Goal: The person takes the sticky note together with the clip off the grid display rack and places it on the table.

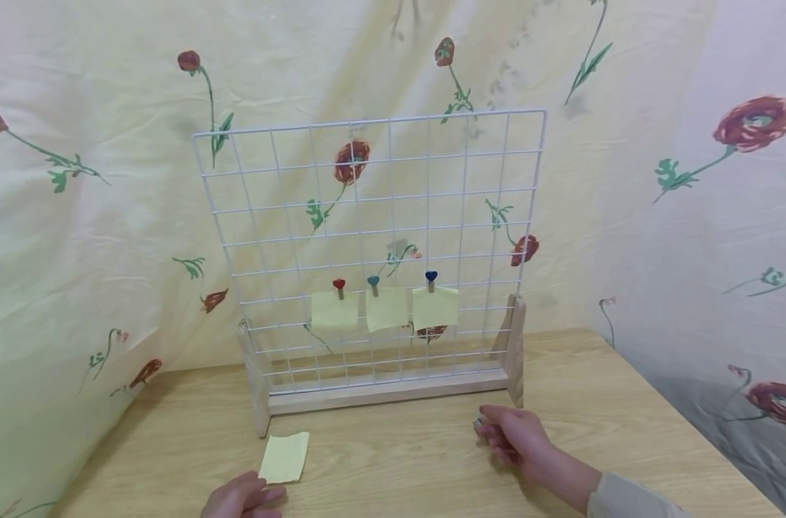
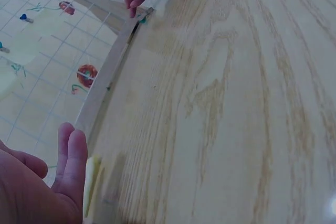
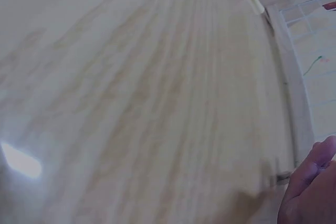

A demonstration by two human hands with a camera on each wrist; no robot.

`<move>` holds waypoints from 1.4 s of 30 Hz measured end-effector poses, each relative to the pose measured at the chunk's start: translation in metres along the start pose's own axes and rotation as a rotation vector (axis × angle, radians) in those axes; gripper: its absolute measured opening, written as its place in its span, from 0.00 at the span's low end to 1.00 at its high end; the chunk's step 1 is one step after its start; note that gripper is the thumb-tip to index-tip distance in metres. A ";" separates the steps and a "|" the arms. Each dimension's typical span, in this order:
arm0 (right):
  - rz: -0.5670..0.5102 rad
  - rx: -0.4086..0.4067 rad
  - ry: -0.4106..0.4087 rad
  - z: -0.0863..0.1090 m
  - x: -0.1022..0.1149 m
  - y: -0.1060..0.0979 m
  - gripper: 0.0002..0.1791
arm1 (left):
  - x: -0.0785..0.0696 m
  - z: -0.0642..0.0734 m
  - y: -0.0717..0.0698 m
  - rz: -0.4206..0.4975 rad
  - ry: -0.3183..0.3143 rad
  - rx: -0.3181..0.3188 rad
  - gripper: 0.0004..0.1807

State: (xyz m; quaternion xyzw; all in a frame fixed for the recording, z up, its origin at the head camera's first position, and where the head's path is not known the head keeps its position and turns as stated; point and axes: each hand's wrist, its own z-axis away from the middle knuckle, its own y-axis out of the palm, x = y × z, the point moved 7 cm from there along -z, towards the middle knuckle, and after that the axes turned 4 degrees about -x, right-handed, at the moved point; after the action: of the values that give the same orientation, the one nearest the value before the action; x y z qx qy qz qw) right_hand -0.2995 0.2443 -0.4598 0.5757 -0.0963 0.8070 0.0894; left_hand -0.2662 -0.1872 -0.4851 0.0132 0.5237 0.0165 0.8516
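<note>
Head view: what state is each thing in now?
Grid: upright in stand
Red clip: clamping left paper
Teal clip: clamping middle paper
Blue clip: clamping right paper
Loose paper: lying on table, unclipped
Left hand: beside loose paper, contact unclear
Right hand: pinching small clip

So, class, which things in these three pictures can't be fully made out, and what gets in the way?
Small item in the right hand: head view, mostly hidden by the fingers; right wrist view, its visible end is blurred.
Right hand: right wrist view, cut off by the right edge.
Left hand: head view, cut off by the bottom edge.
Loose yellow paper: left wrist view, partly hidden by the left hand.
</note>
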 end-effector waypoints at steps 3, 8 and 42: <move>-0.016 0.036 -0.011 0.000 0.007 0.005 0.26 | -0.003 0.002 0.001 0.000 0.006 -0.026 0.37; -0.026 0.079 -0.024 0.003 0.017 0.014 0.30 | -0.011 0.005 0.004 0.015 0.068 -0.008 0.41; -0.081 0.256 -0.115 0.015 0.082 0.087 0.27 | -0.082 -0.014 0.050 0.051 0.389 -0.069 0.24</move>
State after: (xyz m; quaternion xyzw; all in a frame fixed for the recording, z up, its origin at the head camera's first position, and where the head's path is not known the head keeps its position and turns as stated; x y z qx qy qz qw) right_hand -0.3348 0.1589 -0.3820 0.6310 0.0260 0.7742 0.0421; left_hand -0.3161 -0.1409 -0.4166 -0.0063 0.6769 0.0581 0.7337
